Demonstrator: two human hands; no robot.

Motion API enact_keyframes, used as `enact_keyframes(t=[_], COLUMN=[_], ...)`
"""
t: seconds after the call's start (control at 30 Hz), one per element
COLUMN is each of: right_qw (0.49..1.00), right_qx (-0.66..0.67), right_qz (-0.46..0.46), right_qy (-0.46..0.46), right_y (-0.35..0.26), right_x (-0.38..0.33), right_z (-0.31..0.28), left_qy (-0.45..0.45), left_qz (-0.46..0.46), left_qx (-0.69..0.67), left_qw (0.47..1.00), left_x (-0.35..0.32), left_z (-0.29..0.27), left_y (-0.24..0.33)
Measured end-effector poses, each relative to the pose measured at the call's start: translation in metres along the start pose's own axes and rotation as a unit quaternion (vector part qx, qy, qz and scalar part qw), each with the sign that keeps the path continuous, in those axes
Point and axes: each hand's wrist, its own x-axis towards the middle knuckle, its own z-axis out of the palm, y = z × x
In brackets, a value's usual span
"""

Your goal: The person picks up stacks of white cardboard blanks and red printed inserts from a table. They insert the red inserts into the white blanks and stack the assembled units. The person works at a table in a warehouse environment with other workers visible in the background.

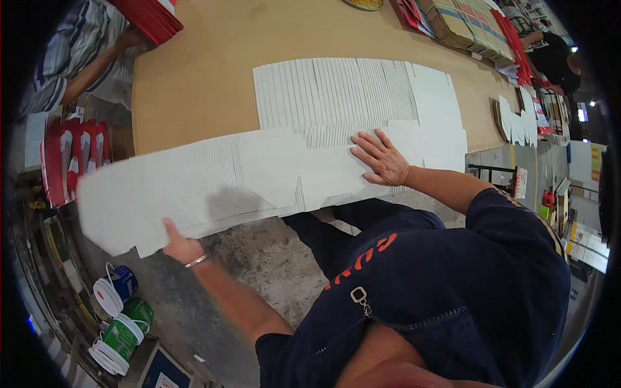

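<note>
A long row of overlapping white die-cut card sheets lies along the near edge of the brown table, its left end reaching past the corner. My left hand grips the near edge of these sheets, thumb on top and the fingers hidden underneath. Flat on top of the row, further right, rests my right hand with its fingers spread. Behind it, a second fanned batch of white card sheets covers the table, partly overlapped by the front row. The left hand is slightly blurred.
Brown table extends away from me. Wrapped bundles and red folded items stand at the far right. At the left, another person holds a red stack. Paint buckets sit on the floor at lower left.
</note>
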Motion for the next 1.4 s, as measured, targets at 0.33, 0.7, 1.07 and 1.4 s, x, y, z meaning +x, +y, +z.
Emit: enact_keyframes(t=[0.33,0.7,1.07,1.4], right_qw=[1.0,1.0,1.0,1.0], right_qx=[-0.003,0.012,0.008,0.006], right_qz=[0.001,-0.008,-0.006,-0.006], right_qy=[-0.007,0.002,-0.01,-0.003], right_y=[0.003,0.007,0.011,0.013], right_x=[-0.003,0.0,-0.008,-0.01], right_z=[0.003,0.001,0.0,0.001], left_qy=[0.049,0.082,0.049,0.09], left_qz=[0.151,-0.118,0.026,0.148], left_qx=[0.254,0.0,0.075,0.293], left_qw=[0.954,0.99,0.996,0.94], left_x=[-0.009,0.019,0.006,-0.019], left_z=[0.005,-0.009,-0.009,0.017], left_y=[-0.009,-0.02,-0.012,0.011])
